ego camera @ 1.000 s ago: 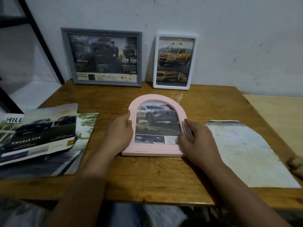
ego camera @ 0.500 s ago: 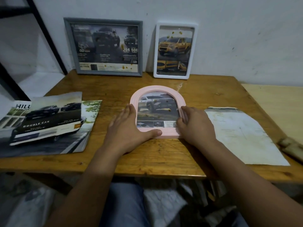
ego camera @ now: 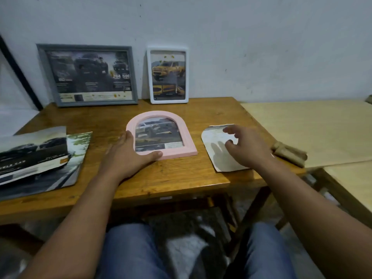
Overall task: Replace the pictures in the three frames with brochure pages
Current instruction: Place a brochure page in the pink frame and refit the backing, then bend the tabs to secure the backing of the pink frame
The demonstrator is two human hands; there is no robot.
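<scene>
A pink arched frame (ego camera: 187, 147) lies flat on the wooden table (ego camera: 171, 178), with a car brochure page inside it. My left hand (ego camera: 128, 154) rests on its lower left corner, thumb along the bottom edge, fingers straight. My right hand (ego camera: 245, 147) hovers with loosely spread fingers over a white paper sheet (ego camera: 215, 158) to the right of the frame. A grey frame (ego camera: 88, 75) and a white frame (ego camera: 168, 75) lean against the wall at the back, each showing a car brochure page.
Brochure pages (ego camera: 38, 158) lie stacked at the table's left edge. A pale wooden board (ego camera: 312, 129) adjoins the table on the right, with a rolled brown object (ego camera: 289, 153) at its near edge. My knees show under the table's front edge.
My right hand has left the pink frame's right side and moved right, over the white sheet. My left hand stays on the frame's lower left corner. The camera has tilted down.
</scene>
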